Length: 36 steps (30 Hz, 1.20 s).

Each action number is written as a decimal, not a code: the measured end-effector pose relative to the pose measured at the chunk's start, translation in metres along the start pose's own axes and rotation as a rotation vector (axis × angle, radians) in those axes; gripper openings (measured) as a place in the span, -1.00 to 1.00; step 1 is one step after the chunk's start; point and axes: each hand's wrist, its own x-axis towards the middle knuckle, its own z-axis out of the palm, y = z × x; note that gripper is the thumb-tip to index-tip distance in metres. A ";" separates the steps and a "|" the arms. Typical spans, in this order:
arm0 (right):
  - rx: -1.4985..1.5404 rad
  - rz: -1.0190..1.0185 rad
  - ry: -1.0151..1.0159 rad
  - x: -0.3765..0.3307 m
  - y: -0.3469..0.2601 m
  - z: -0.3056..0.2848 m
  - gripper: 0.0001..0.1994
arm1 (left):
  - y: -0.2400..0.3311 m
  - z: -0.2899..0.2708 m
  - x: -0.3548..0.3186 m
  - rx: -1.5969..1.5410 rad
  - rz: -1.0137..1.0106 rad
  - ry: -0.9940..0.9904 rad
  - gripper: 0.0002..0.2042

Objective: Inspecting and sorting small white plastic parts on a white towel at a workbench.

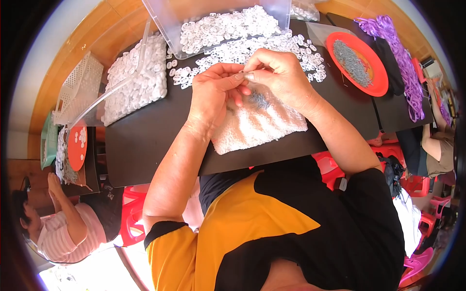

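Note:
My left hand and my right hand meet above a pale towel on the dark table. Thumbs and fingers of both are pinched together at one spot, on something too small to name. On the towel, below my right hand, lies a little heap of thin grey metal pins. Just beyond my hands, many small white oval plastic pieces are spread over the tabletop. More of them fill a clear plastic bin tipped toward me.
A bulging clear bag of white pieces stands at the left. On the right, a red plate holds metal pins beside purple ribbons. A white basket stands at far left. Another person sits left; one more is at right.

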 end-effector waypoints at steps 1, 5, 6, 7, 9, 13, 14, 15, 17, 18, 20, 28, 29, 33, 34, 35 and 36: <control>0.020 -0.002 -0.002 0.000 0.000 -0.001 -0.97 | 0.000 0.000 0.000 -0.001 0.000 0.002 -0.85; -0.109 -0.126 0.040 0.004 0.004 -0.006 -0.98 | 0.000 0.001 -0.001 0.003 0.035 0.017 -0.85; -0.118 -0.121 0.025 0.004 0.003 -0.006 -0.97 | 0.000 0.002 -0.001 0.012 0.043 0.021 -0.85; -0.127 -0.115 0.009 0.003 0.001 -0.006 -0.96 | 0.001 0.002 -0.002 0.011 0.043 0.022 -0.85; -0.112 -0.115 0.008 0.002 -0.002 -0.003 -0.95 | 0.001 0.003 -0.003 0.020 0.052 0.031 -0.85; -0.123 -0.122 0.011 0.002 -0.002 0.000 -0.93 | 0.002 0.005 -0.004 0.021 0.049 0.034 -0.85; -0.122 -0.120 0.010 0.002 -0.001 0.001 -0.93 | 0.001 0.006 -0.004 0.037 0.054 0.038 -0.85; -0.133 -0.142 0.015 0.002 0.000 0.001 -0.93 | 0.001 0.006 -0.004 0.052 0.059 0.042 -0.85; -0.147 -0.165 0.019 0.002 0.000 0.001 -0.92 | 0.001 0.007 -0.005 0.068 0.066 0.044 -0.85; -0.171 -0.193 0.028 0.001 0.000 0.002 -0.92 | 0.002 0.007 -0.006 0.085 0.072 0.046 -0.85; -0.195 -0.223 0.036 0.001 -0.002 0.003 -0.92 | 0.002 0.008 -0.007 0.087 0.075 0.054 -0.85; -0.197 -0.243 0.089 0.001 -0.003 0.005 -0.88 | 0.001 0.010 -0.008 0.112 0.103 0.064 -0.87; -0.197 -0.243 0.089 0.001 -0.003 0.005 -0.88 | 0.002 0.010 -0.009 0.107 0.098 0.067 -0.87; -0.198 -0.265 0.105 0.001 -0.004 0.006 -0.87 | 0.002 0.010 -0.010 0.108 0.093 0.073 -0.84; -0.202 -0.265 0.105 0.001 -0.004 0.006 -0.87 | 0.002 0.010 -0.010 0.108 0.092 0.073 -0.84; -0.202 -0.264 0.105 0.001 -0.004 0.006 -0.87 | 0.001 0.011 -0.010 0.105 0.097 0.084 -0.86; -0.208 -0.275 0.105 0.000 -0.003 0.006 -0.87 | 0.001 0.011 -0.010 0.103 0.102 0.095 -0.89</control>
